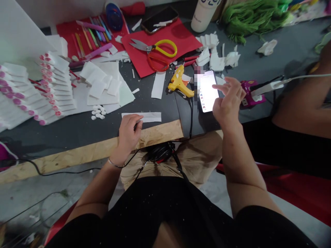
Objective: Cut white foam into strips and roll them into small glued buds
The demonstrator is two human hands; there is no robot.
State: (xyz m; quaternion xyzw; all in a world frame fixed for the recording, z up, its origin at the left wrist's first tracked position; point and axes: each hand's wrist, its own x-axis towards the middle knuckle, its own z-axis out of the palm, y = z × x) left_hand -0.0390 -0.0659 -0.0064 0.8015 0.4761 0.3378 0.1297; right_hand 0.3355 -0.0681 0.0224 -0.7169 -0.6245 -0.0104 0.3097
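A phone with a lit screen point(207, 91) lies on the dark table, and my right hand point(229, 100) is over its right edge, index finger stretched toward the screen. My left hand point(130, 131) rests at the table's front edge with its fingers curled together, touching a white paper strip point(152, 117). Whether anything is between those fingers is hidden. A yellow glue gun point(178, 82) lies left of the phone. Behind it, scissors with yellow and red handles point(152, 48) lie open on red paper point(134, 67). Another white strip point(158, 86) is between my left hand and the scissors.
Rows of white paper pieces with pink tips point(55, 86) cover the left side. Markers point(93, 34), a dark phone point(160, 20), a white tumbler point(203, 15) and green yarn point(253, 17) stand or lie at the back. At right are a purple power block point(252, 93) and another person's arm point(305, 93).
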